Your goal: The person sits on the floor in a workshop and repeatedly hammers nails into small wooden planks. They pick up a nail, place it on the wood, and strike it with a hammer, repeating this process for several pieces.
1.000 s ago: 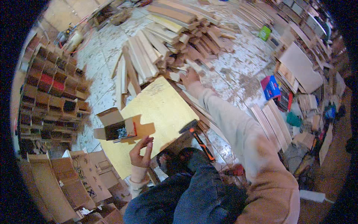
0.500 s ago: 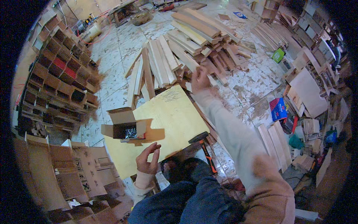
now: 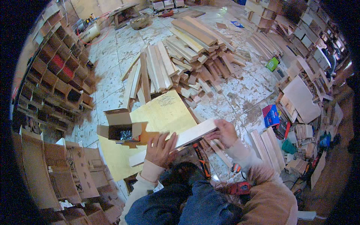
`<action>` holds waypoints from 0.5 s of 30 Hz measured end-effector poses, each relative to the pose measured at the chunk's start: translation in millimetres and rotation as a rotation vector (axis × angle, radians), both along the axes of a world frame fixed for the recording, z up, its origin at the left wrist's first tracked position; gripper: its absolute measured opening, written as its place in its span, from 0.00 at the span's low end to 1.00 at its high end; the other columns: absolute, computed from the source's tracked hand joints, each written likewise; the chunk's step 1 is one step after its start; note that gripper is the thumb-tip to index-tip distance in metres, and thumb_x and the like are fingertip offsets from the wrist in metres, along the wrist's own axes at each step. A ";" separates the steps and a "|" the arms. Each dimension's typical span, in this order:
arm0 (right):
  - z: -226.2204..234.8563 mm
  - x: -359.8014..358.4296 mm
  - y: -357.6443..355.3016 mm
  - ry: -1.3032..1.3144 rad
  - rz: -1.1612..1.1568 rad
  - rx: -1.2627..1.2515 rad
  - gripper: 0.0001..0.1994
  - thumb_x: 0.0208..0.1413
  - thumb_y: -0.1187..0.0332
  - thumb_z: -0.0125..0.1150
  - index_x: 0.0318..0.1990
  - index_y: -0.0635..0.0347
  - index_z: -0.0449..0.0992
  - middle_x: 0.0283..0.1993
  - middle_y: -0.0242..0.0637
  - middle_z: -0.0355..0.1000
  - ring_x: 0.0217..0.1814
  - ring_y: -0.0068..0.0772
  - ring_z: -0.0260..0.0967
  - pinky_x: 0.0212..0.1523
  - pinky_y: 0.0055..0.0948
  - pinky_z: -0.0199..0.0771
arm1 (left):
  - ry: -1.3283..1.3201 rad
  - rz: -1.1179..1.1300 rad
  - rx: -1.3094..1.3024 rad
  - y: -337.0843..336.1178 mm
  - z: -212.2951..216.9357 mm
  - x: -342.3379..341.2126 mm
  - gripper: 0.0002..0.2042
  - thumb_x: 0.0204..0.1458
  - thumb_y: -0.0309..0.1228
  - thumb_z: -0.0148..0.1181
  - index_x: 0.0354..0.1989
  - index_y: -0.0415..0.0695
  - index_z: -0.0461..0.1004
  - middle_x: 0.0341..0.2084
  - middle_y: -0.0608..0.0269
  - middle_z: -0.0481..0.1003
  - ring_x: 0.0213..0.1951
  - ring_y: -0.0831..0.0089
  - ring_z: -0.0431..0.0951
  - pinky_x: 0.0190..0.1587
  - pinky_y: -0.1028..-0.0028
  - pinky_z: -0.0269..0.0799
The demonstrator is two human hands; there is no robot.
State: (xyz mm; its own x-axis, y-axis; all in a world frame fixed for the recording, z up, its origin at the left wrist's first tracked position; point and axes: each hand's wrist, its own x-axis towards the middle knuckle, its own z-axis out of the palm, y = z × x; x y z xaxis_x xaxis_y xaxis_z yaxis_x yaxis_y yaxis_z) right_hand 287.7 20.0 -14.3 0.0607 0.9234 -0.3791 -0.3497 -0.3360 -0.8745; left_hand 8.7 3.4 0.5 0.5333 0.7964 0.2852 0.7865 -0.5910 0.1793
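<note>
A pale wooden slat point(image 3: 193, 134) lies slantwise across the near part of a yellow board point(image 3: 161, 116). Its right end is gripped by my right hand point(image 3: 225, 134), thumb on top and fingers beneath. My left hand point(image 3: 160, 150) wraps over the slat nearer its left end. Below the slat, a hammer point(image 3: 201, 159) shows its orange and black handle; its head is mostly covered by the wood. At the board's left stands an opened cardboard box point(image 3: 119, 119) with metal nails point(image 3: 126, 134) inside.
Beyond the board spreads a large pile of wooden slats point(image 3: 187, 56). Cardboard compartments point(image 3: 56, 78) line the left side. A red power tool point(image 3: 240, 188) lies by my right knee. To the right are more slats point(image 3: 267, 148), a blue and red box point(image 3: 270, 115) and wood offcuts point(image 3: 300, 165).
My right hand has come back from the pile with a slat, now laid across the board. My left hand, formerly empty and raised, has closed over that slat.
</note>
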 end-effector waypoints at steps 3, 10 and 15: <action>-37.2 -5.4 14.4 -0.024 0.136 -0.167 0.18 0.63 0.56 0.48 0.45 0.65 0.68 0.32 0.45 0.73 0.27 0.39 0.75 0.27 0.35 0.79 | -0.006 0.087 -0.233 -4.6 -30.5 -23.1 0.21 0.45 0.31 0.62 0.50 0.44 0.69 0.42 0.55 0.74 0.39 0.56 0.76 0.40 0.64 0.73; -162.6 38.1 31.5 -1.461 0.607 -0.130 0.25 0.54 0.53 0.57 0.49 0.67 0.68 0.47 0.52 0.69 0.50 0.50 0.69 0.48 0.48 0.71 | -0.192 0.296 -0.403 -25.0 -102.2 -109.9 0.18 0.45 0.30 0.63 0.46 0.45 0.71 0.37 0.54 0.72 0.38 0.53 0.74 0.40 0.60 0.71; -214.8 45.6 -9.7 -1.645 0.706 -0.316 0.31 0.51 0.52 0.60 0.53 0.70 0.62 0.50 0.53 0.63 0.57 0.54 0.62 0.51 0.47 0.69 | -0.058 0.403 -0.260 -30.2 -124.2 -135.0 0.26 0.43 0.37 0.65 0.54 0.49 0.68 0.43 0.54 0.70 0.45 0.54 0.71 0.45 0.58 0.66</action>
State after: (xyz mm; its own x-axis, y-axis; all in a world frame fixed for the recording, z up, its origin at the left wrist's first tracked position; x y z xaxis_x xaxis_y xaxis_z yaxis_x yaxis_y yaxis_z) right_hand 333.3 10.3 -229.1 0.1851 0.8520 -0.4897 0.9739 -0.2256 -0.0245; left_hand -126.3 -26.7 -123.7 0.1567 0.9852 0.0696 0.9282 -0.1710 0.3305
